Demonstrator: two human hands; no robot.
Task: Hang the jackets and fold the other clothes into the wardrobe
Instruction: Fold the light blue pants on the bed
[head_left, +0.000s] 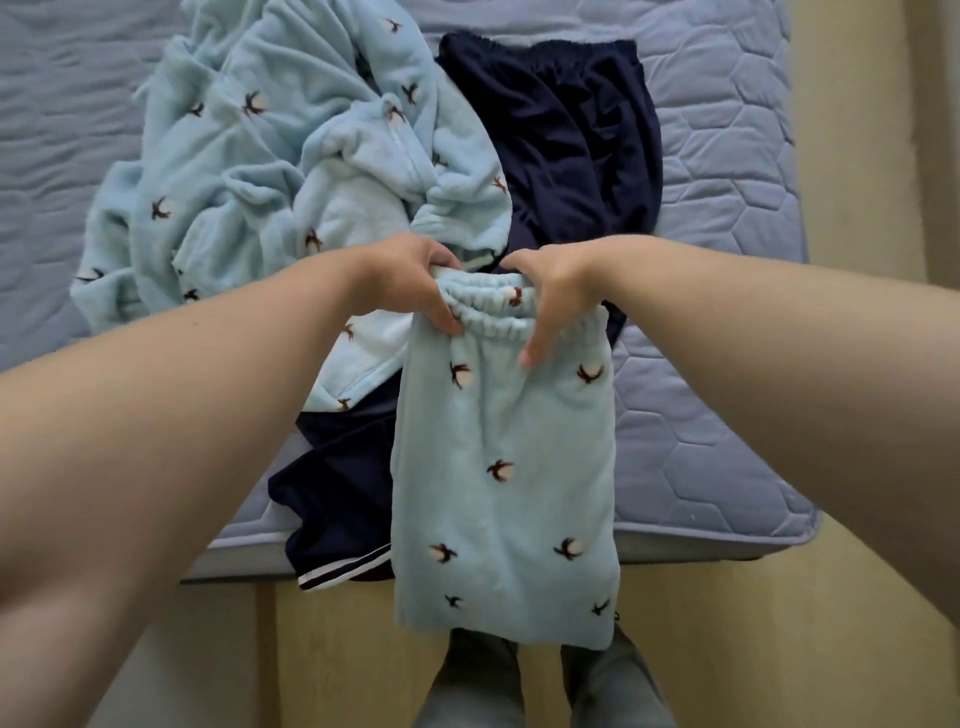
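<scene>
Light blue fleece trousers (504, 467) with small dark bird prints hang lengthwise over the mattress edge, folded leg on leg. My left hand (415, 280) grips the left end of their elastic waistband. My right hand (550, 296) pinches the waistband's right part, fingers pointing down over the cloth. A crumpled fleece top (270, 171) of the same print lies behind and to the left. Dark navy trousers (566, 135) with a white stripe at the hem lie under both, stretching from the back to the front edge.
The clothes rest on a blue quilted mattress (727, 182) whose front edge runs below my arms. Beige floor shows in front and to the right. My own legs in grey trousers (545, 686) stand below the hanging fleece.
</scene>
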